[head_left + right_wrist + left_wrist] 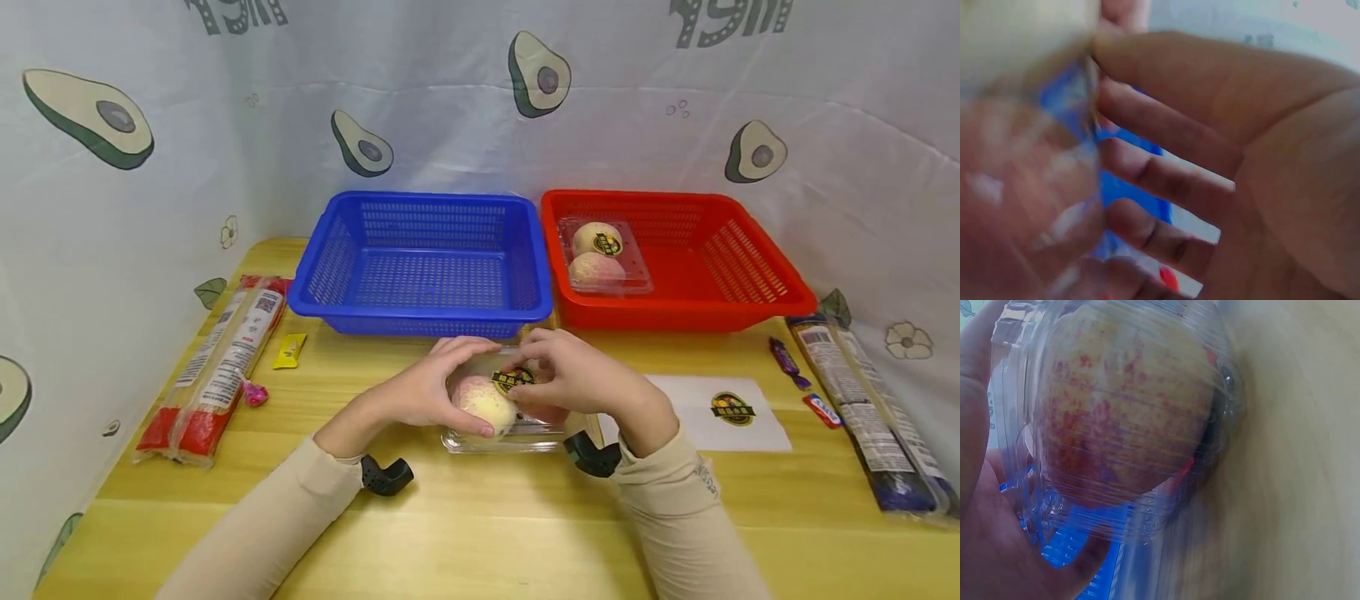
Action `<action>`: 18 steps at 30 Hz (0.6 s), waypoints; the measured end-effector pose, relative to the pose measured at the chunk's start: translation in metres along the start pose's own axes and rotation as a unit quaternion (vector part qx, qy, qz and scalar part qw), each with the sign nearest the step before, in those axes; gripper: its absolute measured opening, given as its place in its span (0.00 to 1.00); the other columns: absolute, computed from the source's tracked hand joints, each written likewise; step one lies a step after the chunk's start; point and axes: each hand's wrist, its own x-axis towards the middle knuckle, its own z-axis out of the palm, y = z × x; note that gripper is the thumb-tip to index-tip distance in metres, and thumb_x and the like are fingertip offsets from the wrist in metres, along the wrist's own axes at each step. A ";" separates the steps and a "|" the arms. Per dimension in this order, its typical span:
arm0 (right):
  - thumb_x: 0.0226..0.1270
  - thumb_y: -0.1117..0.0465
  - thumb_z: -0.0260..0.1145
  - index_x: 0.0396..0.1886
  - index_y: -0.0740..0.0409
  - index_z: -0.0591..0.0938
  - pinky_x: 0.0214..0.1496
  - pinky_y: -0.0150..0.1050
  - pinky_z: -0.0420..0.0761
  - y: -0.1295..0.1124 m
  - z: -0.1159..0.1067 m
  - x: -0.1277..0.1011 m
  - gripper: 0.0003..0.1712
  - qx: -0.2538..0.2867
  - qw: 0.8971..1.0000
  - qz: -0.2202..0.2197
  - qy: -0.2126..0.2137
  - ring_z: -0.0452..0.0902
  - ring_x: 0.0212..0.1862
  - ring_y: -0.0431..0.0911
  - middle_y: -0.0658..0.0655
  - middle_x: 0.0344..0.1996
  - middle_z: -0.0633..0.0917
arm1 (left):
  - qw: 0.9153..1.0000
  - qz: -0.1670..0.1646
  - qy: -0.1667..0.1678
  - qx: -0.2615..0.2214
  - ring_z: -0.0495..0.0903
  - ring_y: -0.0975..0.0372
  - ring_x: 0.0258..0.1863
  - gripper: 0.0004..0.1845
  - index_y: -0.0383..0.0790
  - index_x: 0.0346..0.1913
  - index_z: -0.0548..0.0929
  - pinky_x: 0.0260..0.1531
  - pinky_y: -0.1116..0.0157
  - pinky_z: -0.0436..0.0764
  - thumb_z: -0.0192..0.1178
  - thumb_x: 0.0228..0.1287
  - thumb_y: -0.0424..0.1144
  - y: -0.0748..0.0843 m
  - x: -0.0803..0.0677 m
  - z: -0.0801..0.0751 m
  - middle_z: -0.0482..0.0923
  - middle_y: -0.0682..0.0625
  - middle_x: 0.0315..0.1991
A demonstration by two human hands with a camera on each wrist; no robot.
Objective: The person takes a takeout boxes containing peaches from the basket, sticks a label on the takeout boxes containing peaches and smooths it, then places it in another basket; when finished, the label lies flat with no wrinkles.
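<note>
A clear plastic clamshell box (495, 444) with peaches (483, 402) inside lies on the table in front of the blue basket. My left hand (435, 385) grips its left side, thumb in front and fingers behind; the left wrist view shows a peach (1125, 406) through the plastic. On top of the box is a black-and-gold sticker (512, 380). My right hand (581, 379) pinches that sticker between thumb and fingers. In the blurred right wrist view, the right thumb and index fingertips meet at its edge. Part of the box is hidden under the right hand.
Behind stand a blue basket (420, 321) and a red basket (690, 317), the red one holding another peach box (606, 257). A white sheet with a similar sticker (732, 408) lies right. Long packages (217, 367) and small wrapped sweets (289, 351) lie at both sides.
</note>
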 end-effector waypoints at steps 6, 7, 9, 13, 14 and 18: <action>0.60 0.51 0.75 0.49 0.49 0.90 0.50 0.51 0.74 0.008 -0.008 -0.012 0.17 -0.019 0.998 0.062 -0.002 0.68 0.52 0.56 0.57 0.47 0.77 | 1.000 0.001 -0.002 0.005 0.57 0.60 0.67 0.54 0.47 0.74 0.67 0.65 0.52 0.65 0.83 0.42 0.54 0.001 0.002 0.002 0.62 0.57 0.72; 0.60 0.51 0.75 0.49 0.48 0.89 0.50 0.52 0.73 0.007 -0.007 -0.011 0.18 -0.024 0.998 0.064 0.000 0.68 0.52 0.57 0.57 0.48 0.77 | 1.000 0.003 -0.001 0.005 0.58 0.60 0.67 0.54 0.46 0.74 0.68 0.65 0.52 0.65 0.83 0.41 0.53 0.001 0.002 0.002 0.63 0.56 0.72; 0.58 0.50 0.75 0.50 0.47 0.89 0.50 0.53 0.72 0.006 -0.004 -0.009 0.20 -0.034 0.997 0.062 0.005 0.67 0.51 0.57 0.58 0.49 0.77 | 1.000 0.007 0.002 0.007 0.58 0.61 0.67 0.54 0.46 0.74 0.68 0.65 0.53 0.65 0.83 0.42 0.52 0.000 0.002 0.002 0.63 0.56 0.71; 0.55 0.49 0.75 0.53 0.42 0.88 0.48 0.54 0.69 0.005 0.000 -0.006 0.23 -0.045 0.996 0.071 0.002 0.64 0.51 0.57 0.58 0.51 0.75 | 1.000 0.014 0.002 0.009 0.58 0.61 0.67 0.54 0.45 0.74 0.68 0.66 0.54 0.64 0.83 0.42 0.53 -0.001 0.001 0.001 0.64 0.56 0.71; 0.56 0.48 0.75 0.54 0.41 0.88 0.47 0.53 0.68 0.006 -0.001 -0.006 0.23 -0.042 0.997 0.071 -0.004 0.64 0.51 0.56 0.57 0.52 0.75 | 1.000 0.013 0.002 0.009 0.57 0.61 0.67 0.54 0.45 0.74 0.68 0.66 0.54 0.64 0.83 0.42 0.53 -0.001 0.001 0.001 0.63 0.56 0.71; 0.61 0.45 0.74 0.58 0.39 0.86 0.47 0.50 0.69 0.018 -0.009 -0.013 0.24 -0.008 0.996 0.076 -0.035 0.62 0.53 0.57 0.58 0.54 0.74 | 1.000 0.004 -0.001 0.003 0.56 0.62 0.68 0.55 0.45 0.74 0.67 0.66 0.53 0.64 0.83 0.42 0.53 -0.001 0.001 0.002 0.62 0.57 0.72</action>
